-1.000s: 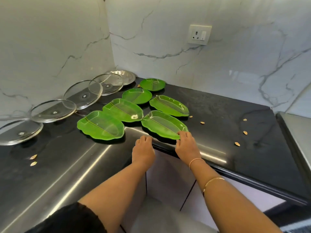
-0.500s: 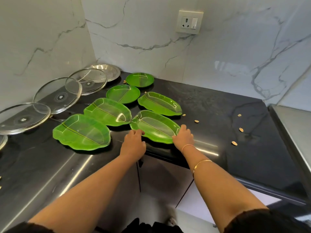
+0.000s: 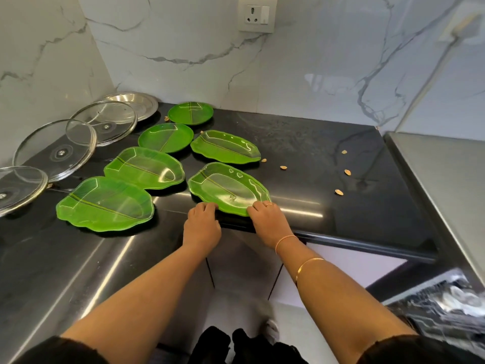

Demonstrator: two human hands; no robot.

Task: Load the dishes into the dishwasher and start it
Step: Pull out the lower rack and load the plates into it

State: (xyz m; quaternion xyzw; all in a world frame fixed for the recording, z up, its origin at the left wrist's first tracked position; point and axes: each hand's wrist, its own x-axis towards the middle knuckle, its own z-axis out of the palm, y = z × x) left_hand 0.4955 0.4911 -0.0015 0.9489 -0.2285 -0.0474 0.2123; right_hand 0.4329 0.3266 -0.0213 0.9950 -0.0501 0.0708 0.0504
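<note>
Because the leaf-shaped green plate (image 3: 226,187) looks light, stiff and slippery, the left hand (image 3: 202,225) and right hand (image 3: 268,222) are gripping its near rim, one each side.

The surface (image 3: 301,143) is black polished stone, glossy enough to throw streaks of light. The green plates (image 3: 228,189) look like smooth, shiny, translucent plastic. The lids (image 3: 55,151) are clear glass with metal rims, beside a dull-sheened steel plate (image 3: 141,103). The wall (image 3: 315,61) is glossy veined marble; the socket (image 3: 258,13) is white plastic.
</note>
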